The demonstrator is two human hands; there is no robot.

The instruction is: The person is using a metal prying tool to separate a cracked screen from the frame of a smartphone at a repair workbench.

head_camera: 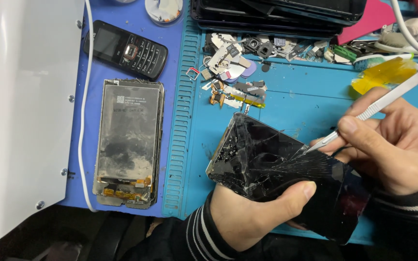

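Head view: the phone (276,164) is black, its glass shattered into a web of cracks, tilted above the blue mat (286,106). The left hand (252,212) grips its lower edge from beneath; the right hand (397,145) pinches tweezers (373,108), tip touching the cracked glass

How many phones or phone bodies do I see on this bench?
3. A black keypad phone lies at top left; a stripped grey phone body lies below it; a cracked black smartphone is in the left hand. The dark stack at the top may hide more.
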